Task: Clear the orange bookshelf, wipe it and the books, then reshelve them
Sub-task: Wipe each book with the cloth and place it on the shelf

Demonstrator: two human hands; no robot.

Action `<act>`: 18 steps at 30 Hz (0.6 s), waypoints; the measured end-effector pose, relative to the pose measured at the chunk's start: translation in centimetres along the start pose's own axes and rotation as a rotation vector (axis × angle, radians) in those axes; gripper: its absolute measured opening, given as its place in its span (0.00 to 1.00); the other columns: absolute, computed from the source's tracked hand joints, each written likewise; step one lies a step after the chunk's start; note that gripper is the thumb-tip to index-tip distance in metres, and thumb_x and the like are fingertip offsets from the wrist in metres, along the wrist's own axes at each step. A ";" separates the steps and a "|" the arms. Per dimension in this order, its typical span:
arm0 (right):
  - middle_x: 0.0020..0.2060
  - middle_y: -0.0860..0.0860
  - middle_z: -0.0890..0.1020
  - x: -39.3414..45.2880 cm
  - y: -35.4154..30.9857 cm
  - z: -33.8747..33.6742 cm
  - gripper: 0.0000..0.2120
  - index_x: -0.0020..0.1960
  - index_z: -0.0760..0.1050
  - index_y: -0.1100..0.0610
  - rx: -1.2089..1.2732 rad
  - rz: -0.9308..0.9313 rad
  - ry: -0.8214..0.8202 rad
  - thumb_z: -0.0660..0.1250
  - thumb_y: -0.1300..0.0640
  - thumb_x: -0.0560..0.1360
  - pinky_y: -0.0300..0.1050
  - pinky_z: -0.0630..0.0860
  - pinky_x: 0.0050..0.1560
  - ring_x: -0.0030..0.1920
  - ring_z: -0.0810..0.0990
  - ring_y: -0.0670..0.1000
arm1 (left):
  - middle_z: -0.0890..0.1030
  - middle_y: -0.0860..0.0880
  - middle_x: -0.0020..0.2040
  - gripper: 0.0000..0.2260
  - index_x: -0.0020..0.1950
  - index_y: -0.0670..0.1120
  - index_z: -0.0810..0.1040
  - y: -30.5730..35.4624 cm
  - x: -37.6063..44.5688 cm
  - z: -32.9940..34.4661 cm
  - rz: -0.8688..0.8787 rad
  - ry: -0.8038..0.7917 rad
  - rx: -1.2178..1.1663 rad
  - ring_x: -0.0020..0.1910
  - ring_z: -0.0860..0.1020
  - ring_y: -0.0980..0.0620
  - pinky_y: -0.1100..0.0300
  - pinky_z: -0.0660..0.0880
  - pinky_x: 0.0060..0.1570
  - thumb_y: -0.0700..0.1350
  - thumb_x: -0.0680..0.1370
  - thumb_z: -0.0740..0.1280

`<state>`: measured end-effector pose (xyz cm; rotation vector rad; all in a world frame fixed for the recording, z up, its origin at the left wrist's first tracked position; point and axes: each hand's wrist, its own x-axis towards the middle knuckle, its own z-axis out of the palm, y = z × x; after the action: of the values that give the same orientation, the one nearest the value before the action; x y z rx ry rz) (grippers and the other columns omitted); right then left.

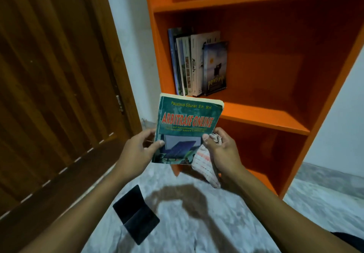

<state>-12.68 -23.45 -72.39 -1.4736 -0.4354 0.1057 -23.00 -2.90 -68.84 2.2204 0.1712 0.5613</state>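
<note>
**Bookshelf partly refilled, green book in hand**

Orange painted wooden bookshelf [256, 115] stands against the white wall, a short row of upright books [197, 63] packed at the left end of its middle shelf, likely so the next can join them. In front, both hands hold up a worn green paperback [187, 128]: the left hand [137, 150] pinches its left edge, while the right hand [220, 152] grips the right edge together with a bunched white checked cloth [204, 164], probably kept ready for wiping.

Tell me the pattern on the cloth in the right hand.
White cloth with red-orange checked lines, seen in the head view.
</note>
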 end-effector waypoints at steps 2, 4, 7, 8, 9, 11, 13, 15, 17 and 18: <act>0.47 0.51 0.86 1.0 -2.0 -0.6 0.05 0.51 0.79 0.52 -0.029 -0.056 0.029 0.65 0.60 0.80 0.44 0.79 0.41 0.39 0.83 0.41 | 0.84 0.59 0.54 0.09 0.58 0.55 0.80 0.4 1.1 0.2 0.009 0.040 -0.023 0.52 0.80 0.65 0.62 0.81 0.49 0.44 0.80 0.69; 0.47 0.50 0.86 2.4 -3.6 -1.4 0.05 0.51 0.79 0.51 -0.070 -0.077 0.028 0.65 0.59 0.80 0.43 0.79 0.43 0.42 0.84 0.43 | 0.84 0.59 0.53 0.09 0.58 0.55 0.81 1.2 2.7 0.4 0.015 0.060 -0.062 0.53 0.81 0.59 0.51 0.83 0.50 0.45 0.79 0.70; 0.51 0.50 0.85 5.2 -5.5 -3.0 0.05 0.54 0.80 0.49 -0.068 -0.098 0.097 0.67 0.53 0.79 0.58 0.80 0.55 0.52 0.84 0.52 | 0.83 0.54 0.49 0.07 0.55 0.55 0.80 3.2 5.9 1.3 0.034 0.072 -0.130 0.52 0.82 0.51 0.46 0.84 0.45 0.45 0.79 0.70; 0.51 0.50 0.85 6.4 -6.1 -3.6 0.06 0.54 0.80 0.48 -0.074 -0.116 0.163 0.68 0.52 0.78 0.60 0.80 0.55 0.53 0.84 0.52 | 0.82 0.50 0.48 0.06 0.55 0.54 0.79 3.9 7.1 1.9 0.036 0.080 -0.143 0.51 0.82 0.48 0.44 0.84 0.43 0.45 0.79 0.70; 0.51 0.49 0.85 7.5 -6.8 -4.2 0.06 0.54 0.80 0.47 -0.074 -0.132 0.236 0.68 0.51 0.78 0.60 0.80 0.54 0.52 0.84 0.52 | 0.80 0.47 0.46 0.06 0.55 0.52 0.79 4.6 8.3 2.6 0.039 0.089 -0.146 0.49 0.82 0.46 0.42 0.83 0.42 0.44 0.79 0.70; 0.51 0.47 0.83 9.4 -8.1 -5.3 0.06 0.55 0.78 0.47 -0.066 -0.155 0.363 0.67 0.52 0.78 0.56 0.80 0.53 0.53 0.82 0.52 | 0.78 0.45 0.43 0.04 0.53 0.51 0.79 5.6 10.7 4.4 0.043 0.114 -0.145 0.46 0.82 0.43 0.40 0.82 0.42 0.44 0.79 0.70; 0.50 0.46 0.81 10.8 -8.9 -6.4 0.08 0.57 0.76 0.51 -0.069 -0.176 0.438 0.68 0.53 0.79 0.51 0.79 0.51 0.53 0.81 0.52 | 0.77 0.45 0.41 0.03 0.50 0.50 0.78 6.2 13.3 6.6 0.032 0.145 -0.149 0.43 0.80 0.41 0.41 0.82 0.42 0.43 0.79 0.70; 0.50 0.46 0.81 11.9 -9.3 -7.4 0.08 0.57 0.76 0.51 -0.105 -0.197 0.460 0.68 0.53 0.78 0.53 0.78 0.52 0.53 0.80 0.50 | 0.77 0.44 0.39 0.03 0.50 0.45 0.77 6.8 16.0 9.0 0.024 0.162 -0.159 0.38 0.77 0.44 0.51 0.78 0.36 0.41 0.79 0.70; 0.50 0.44 0.81 13.0 -9.7 -8.5 0.08 0.56 0.76 0.49 -0.154 -0.210 0.473 0.68 0.52 0.78 0.55 0.79 0.54 0.51 0.80 0.48 | 0.74 0.48 0.34 0.03 0.48 0.44 0.75 7.6 18.5 11.3 -0.017 0.165 -0.182 0.32 0.71 0.52 0.66 0.68 0.28 0.39 0.80 0.68; 0.49 0.44 0.80 13.5 -9.9 -9.0 0.08 0.56 0.76 0.49 -0.172 -0.213 0.476 0.68 0.52 0.78 0.55 0.79 0.54 0.50 0.80 0.47 | 0.71 0.49 0.32 0.06 0.45 0.45 0.73 7.9 19.6 12.5 -0.042 0.170 -0.184 0.30 0.68 0.54 0.68 0.64 0.25 0.39 0.80 0.68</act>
<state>0.90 -28.45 -60.11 -1.5518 -0.2126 -0.4540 -0.37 -10.78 -63.36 1.9871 0.2443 0.7143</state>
